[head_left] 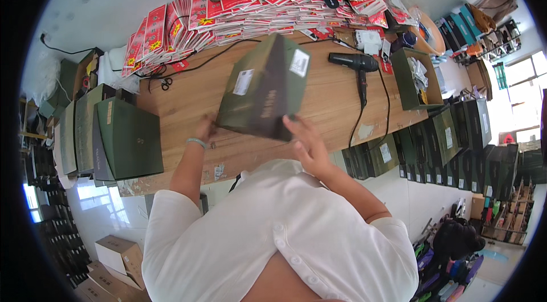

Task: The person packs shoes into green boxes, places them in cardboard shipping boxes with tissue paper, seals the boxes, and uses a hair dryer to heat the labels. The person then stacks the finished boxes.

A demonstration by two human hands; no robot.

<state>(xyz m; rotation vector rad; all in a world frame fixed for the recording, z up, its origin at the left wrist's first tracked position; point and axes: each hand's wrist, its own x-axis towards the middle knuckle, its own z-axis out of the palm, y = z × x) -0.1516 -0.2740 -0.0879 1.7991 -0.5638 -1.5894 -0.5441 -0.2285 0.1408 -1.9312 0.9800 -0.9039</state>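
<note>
A dark green box (250,94) with a blackish band and two white labels stands tilted over the wooden table in front of me. It is slightly blurred. At its lower left corner is my left hand (206,129), with a pale bracelet on the wrist; its fingers are dark, smeared and partly hidden by the box edge. My right hand (309,144) is by the lower right corner, its fingers stretched out and apart, with the fingertips at the box's side. Whether the box rests on the tabletop cannot be made out.
Red printed packets (239,14) are heaped along the table's back edge. A black hair dryer (354,63) with its cord lies right of the box, near an open green box (419,83). Scissors (166,83) lie at left, beside upright green boxes (130,140). More boxes (444,137) stand right.
</note>
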